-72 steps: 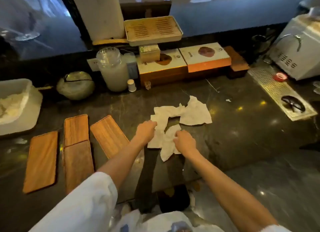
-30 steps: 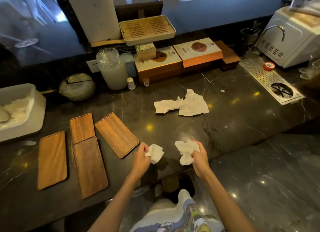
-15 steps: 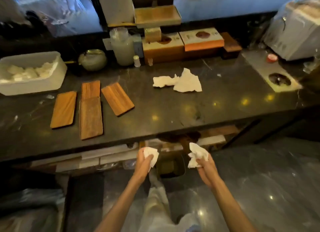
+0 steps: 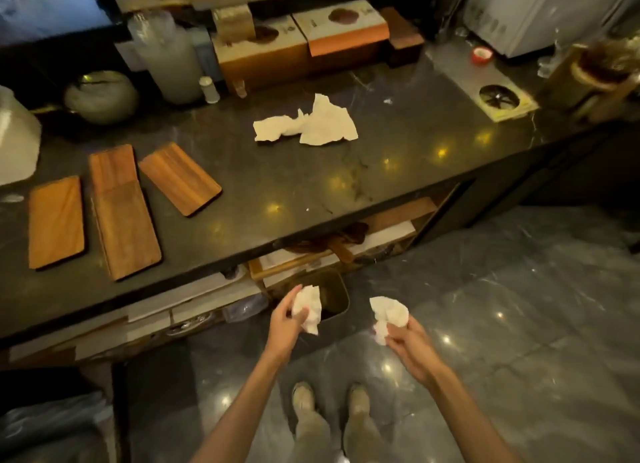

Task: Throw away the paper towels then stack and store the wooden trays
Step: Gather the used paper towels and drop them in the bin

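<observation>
Nearest the camera, two bare forearms are stretched forward over a dark polished floor, with two shoes seen below them. A crumpled paper towel (image 4: 307,308) is clenched in the left hand (image 4: 284,324), and a second crumpled paper towel (image 4: 388,315) is pinched in the right hand (image 4: 407,345). Each grip is closed around its own wad; neither has been let go.

Just beyond the left grip, a small bin (image 4: 337,294) is tucked under the edge of the table (image 4: 311,185), its opening partly covered by the left wad. The right grip is held a little to the side of the bin, over the floor. Nothing can be seen inside the bin from this angle.

The task is judged to be at an early stage: no towel has yet been thrown away, and the trays have not been touched.

Farther off, above and beyond both grips, two more paper towels (image 4: 308,125) are left lying flat and touching on the table. That makes four towels counted: two held, two waiting.

Beyond and to the left of the left grip, four wooden trays (image 4: 124,217) are laid on the table, unstacked, though two of them appear to overlap end to end. Stacking and storing are still to be done.

At the back of the table, boxes and jars are blurred.
</observation>
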